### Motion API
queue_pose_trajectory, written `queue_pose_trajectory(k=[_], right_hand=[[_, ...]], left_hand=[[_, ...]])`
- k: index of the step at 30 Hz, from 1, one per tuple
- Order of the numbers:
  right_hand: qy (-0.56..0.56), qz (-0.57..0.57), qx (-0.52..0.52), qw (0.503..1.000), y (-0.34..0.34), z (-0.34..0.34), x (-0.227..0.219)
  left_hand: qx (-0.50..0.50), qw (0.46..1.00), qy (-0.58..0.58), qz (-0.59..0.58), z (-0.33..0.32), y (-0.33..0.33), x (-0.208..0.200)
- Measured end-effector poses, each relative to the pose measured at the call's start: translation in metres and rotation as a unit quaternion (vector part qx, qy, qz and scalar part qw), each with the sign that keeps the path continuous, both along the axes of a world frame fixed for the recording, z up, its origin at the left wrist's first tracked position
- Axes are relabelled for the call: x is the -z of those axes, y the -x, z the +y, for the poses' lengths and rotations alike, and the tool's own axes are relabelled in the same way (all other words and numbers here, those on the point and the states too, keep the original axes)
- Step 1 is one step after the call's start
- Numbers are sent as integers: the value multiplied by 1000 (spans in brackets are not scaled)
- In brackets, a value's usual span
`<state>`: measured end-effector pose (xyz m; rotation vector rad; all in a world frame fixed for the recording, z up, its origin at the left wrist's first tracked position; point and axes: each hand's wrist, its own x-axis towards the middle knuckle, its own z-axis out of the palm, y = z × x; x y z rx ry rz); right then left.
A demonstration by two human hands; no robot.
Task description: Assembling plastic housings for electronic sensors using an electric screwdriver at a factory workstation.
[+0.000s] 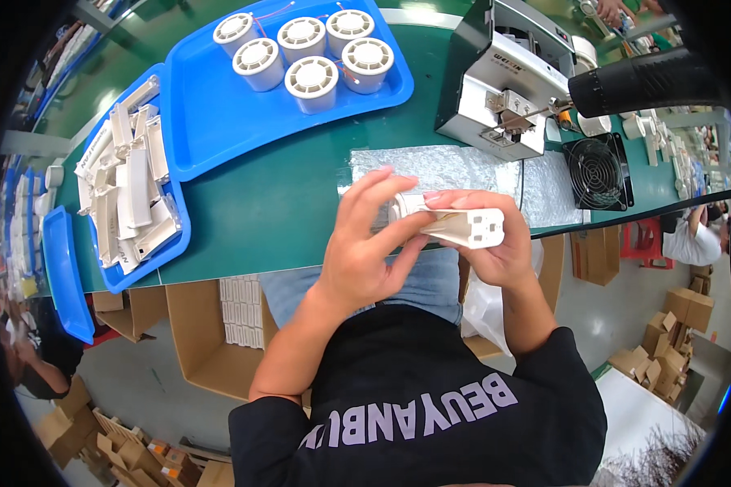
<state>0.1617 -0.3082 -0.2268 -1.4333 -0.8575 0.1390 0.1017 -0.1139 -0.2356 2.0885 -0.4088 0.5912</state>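
White housing (486, 229) | in right hand (510, 258) | left hand (365, 243) partly hiding round end (397, 209)

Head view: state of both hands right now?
Left hand: partly curled, touching a white plastic housing; grip unclear.
Right hand: closed around the same housing.

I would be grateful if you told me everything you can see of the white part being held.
The white part looks like smooth, matt plastic: a hollow, elongated body with an open side facing the wearer, a rounded section at its left end and a blunt right end face with small openings. It lies roughly level, held above the table near its front edge. The left hand touches its left portion; the right hand grips its right portion. Fingers hide some of it.
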Motion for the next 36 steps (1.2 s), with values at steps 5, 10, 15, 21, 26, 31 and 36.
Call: queue_pose_trajectory(k=[5,10,15,21,26,31,36], right_hand=[[32,-95,9,995,-7,-10,2],[-2,-50,28,998,-1,-13,9],[172,-80,96,977,-4,-36,-13],[-123,-232,405,876,-74,-13,-106],[-240,-122,323,907,-77,25,-147],[-227,-284,274,890,-76,-27,-155],[-207,-274,381,858,-86,11,-177]], left_hand=[[76,997,26,23,-8,-13,-5],[135,940,302,83,-6,-13,23],[15,915,402,-27,-32,-17,27],[-39,945,312,-88,-37,-28,30],[-77,946,303,-86,-34,-26,30],[-47,977,193,-78,-35,-35,25],[-37,967,250,-41,-30,-31,30]])
